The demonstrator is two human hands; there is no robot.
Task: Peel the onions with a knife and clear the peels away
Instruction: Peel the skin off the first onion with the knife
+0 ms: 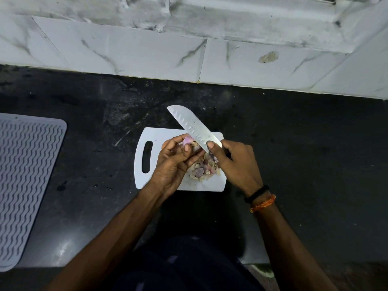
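- The small pink onion (187, 141) is up in the air, just above the white cutting board (155, 135), over its middle.
- The left hand (175, 159) has its fingers curled round the onion, so only the pink top peeks out.
- The right hand (235, 162) grips the knife (194, 127) by the handle, and its thumb rests on the flat of the blade.
- The blade points up and away to the left, past the far edge of the board. Its near end touches the onion on the right side.
- So the onion sits left of the knife hand, right against the blade. I think the next move is to pull skin off there, and the left fingers are close to the edge.
- A pile of peels (203, 170) lies on the board, under and between the hands.
- The board sits on a dark counter (294, 143). A grey wavy mat (27, 175) lies well to the left of the board.
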